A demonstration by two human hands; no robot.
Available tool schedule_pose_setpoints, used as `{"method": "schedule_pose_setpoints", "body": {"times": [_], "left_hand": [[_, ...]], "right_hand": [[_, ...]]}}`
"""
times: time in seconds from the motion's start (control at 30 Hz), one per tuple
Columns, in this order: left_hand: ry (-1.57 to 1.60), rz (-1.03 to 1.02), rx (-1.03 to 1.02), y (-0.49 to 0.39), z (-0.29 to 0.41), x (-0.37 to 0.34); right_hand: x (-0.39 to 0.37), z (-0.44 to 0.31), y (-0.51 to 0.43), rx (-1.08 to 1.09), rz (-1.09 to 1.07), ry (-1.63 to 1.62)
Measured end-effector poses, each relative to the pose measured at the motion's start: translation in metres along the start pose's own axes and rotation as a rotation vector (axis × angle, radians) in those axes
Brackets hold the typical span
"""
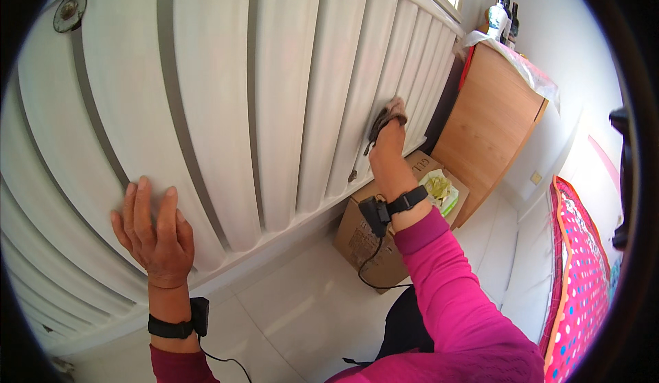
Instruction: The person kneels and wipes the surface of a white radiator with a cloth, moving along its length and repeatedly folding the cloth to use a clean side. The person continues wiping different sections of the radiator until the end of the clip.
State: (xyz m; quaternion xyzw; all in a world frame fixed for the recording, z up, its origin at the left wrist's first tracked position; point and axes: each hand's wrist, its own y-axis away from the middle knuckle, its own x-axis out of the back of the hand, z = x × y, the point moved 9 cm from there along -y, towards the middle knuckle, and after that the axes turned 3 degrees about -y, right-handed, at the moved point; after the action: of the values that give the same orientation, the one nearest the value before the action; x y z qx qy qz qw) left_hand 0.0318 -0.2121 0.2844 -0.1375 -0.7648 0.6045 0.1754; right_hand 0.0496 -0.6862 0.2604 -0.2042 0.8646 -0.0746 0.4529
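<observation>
A white radiator (211, 100) with wide vertical columns fills the left and middle of the view. My left hand (157, 233) lies against its lower part, fingers spread and holding nothing. Further right, my right hand (389, 137) presses a dark and pinkish-brown cloth (387, 115) to the narrower-looking columns. The cloth covers most of the fingers, so their exact grip is hidden. Black straps with small devices and cables circle both wrists. A round metal fitting (69, 11) sits at the radiator's upper left.
Below my right forearm stands a cardboard box (360, 244) with a plastic bag (440, 187) on top. Behind it is a wooden cabinet (489, 115) bearing a vase (496, 20) and bottles (514, 22). A pink dotted cloth (584, 275) lies at right. Pale floor tiles (278, 300) show below.
</observation>
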Motion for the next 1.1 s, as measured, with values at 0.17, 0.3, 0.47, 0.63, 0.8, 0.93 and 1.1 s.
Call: {"method": "schedule_pose_setpoints", "body": {"times": [0.17,0.3,0.47,0.63,0.8,0.93,1.1], "left_hand": [[0.003,0.001,0.008,0.0,0.0,0.001],[-0.004,-0.005,0.0,0.0,0.001,0.001],[-0.01,-0.001,-0.007,0.0,0.0,-0.001],[-0.011,-0.007,-0.009,0.001,0.0,-0.001],[-0.017,-0.005,-0.019,0.001,0.0,-0.002],[-0.02,0.013,-0.023,0.002,0.001,-0.003],[-0.029,0.014,-0.036,0.002,0.001,-0.004]], "right_hand": [[-0.073,-0.054,-0.018,0.073,-0.21,0.029],[-0.124,-0.087,-0.017,0.221,-0.3,0.026],[-0.162,-0.107,-0.005,0.49,-0.327,0.3],[-0.149,-0.094,0.027,0.78,-0.425,0.45],[-0.124,-0.074,0.06,1.101,-0.437,0.726],[-0.09,-0.045,0.082,1.124,-0.467,0.842],[-0.033,0.0,0.108,1.039,-0.455,0.946]]}}
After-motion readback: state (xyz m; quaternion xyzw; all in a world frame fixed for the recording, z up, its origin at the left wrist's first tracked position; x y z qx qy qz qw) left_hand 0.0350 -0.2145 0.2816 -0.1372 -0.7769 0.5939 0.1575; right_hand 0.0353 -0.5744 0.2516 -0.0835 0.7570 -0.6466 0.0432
